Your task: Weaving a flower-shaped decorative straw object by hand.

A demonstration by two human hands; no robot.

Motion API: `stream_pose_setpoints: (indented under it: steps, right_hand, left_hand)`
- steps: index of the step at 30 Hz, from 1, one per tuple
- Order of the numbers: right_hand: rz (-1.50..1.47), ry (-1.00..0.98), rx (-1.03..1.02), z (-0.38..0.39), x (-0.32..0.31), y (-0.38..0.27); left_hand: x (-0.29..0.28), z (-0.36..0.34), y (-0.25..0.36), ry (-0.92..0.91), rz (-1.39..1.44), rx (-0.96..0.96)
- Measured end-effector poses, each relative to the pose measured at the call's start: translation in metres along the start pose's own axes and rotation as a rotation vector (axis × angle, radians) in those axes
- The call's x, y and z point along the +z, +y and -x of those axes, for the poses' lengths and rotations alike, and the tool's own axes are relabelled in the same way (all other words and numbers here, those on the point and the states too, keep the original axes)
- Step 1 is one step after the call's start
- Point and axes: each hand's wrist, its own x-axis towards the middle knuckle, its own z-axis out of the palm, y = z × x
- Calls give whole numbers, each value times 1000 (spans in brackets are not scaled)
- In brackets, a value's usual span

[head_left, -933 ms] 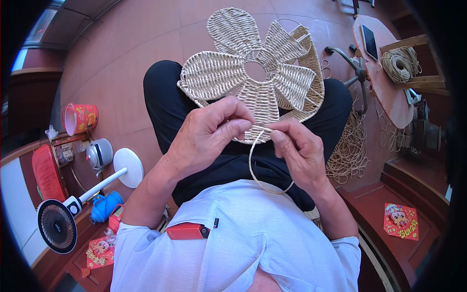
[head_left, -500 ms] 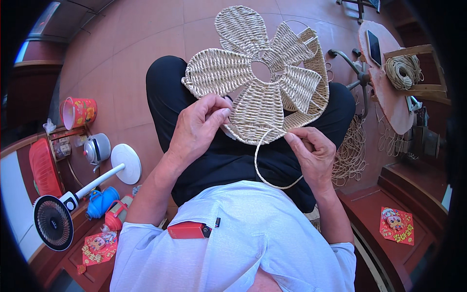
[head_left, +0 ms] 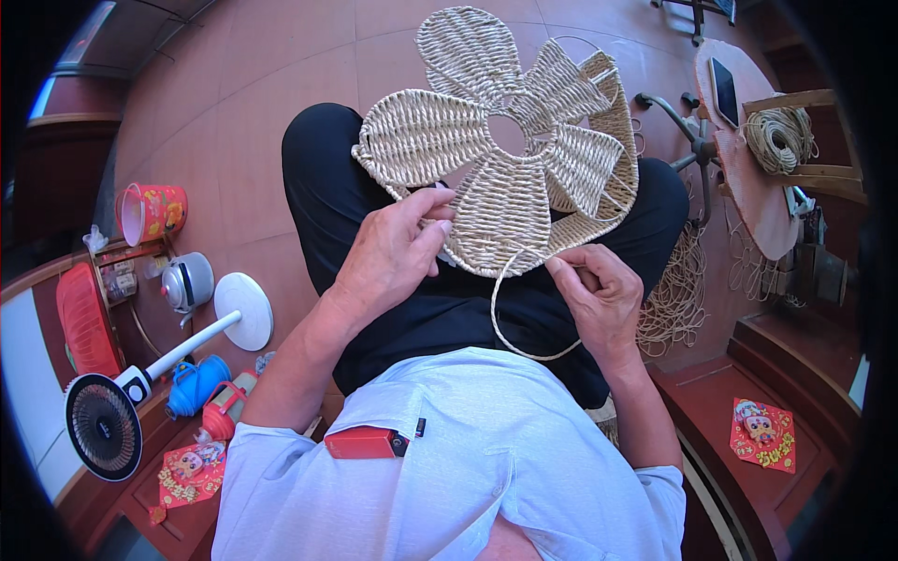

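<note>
Left hand [head_left: 388, 251] beside a woven flower [head_left: 468, 140], right hand [head_left: 601, 288] pinching cord [head_left: 496, 313] at its rim

Far left stands a fan [head_left: 103, 427], then a red bucket [head_left: 170, 213], a silver kettle [head_left: 192, 282] and a blue jug [head_left: 198, 388]. Into the middle: the left grip is parted, thumb and fingers slightly spread by the lower petal [head_left: 500, 210]; whether they touch its edge, I can't tell. Here's the flower itself, lying across the black trousers [head_left: 318, 178], petals spread about a round hole. The cord loops down from the lower petal's bottom edge, and the right grip is closed on it, thumb against forefinger. Rightward, a heap of loose cord [head_left: 678, 299] on the floor [head_left: 253, 140], a phone [head_left: 723, 92] on the pink counter [head_left: 748, 224], a coil of cord [head_left: 795, 140] near it
</note>
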Motion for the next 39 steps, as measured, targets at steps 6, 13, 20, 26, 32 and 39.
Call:
stream_pose_setpoints:
  steps: [6,13,20,26,32,39]
  right_hand:
    - [136,-75,60,-7,11,6]
    - [136,-113,125,-14,16,11]
    - [136,-102,11,-14,19,8]
    - [180,-126,-28,-17,20,5]
    - [157,-87,-70,-17,24,11]
    - [191,-88,-113,-18,26,10]
  left_hand:
    - [5,-19,-4,-262,369,-135]
    - [5,-33,-6,-425,433,-257]
    - [6,-29,2,-404,381,-276]
    - [5,-31,-5,-409,438,-314]
    - [11,-24,-3,-278,395,-221]
    - [12,-29,-5,-302,392,-253]
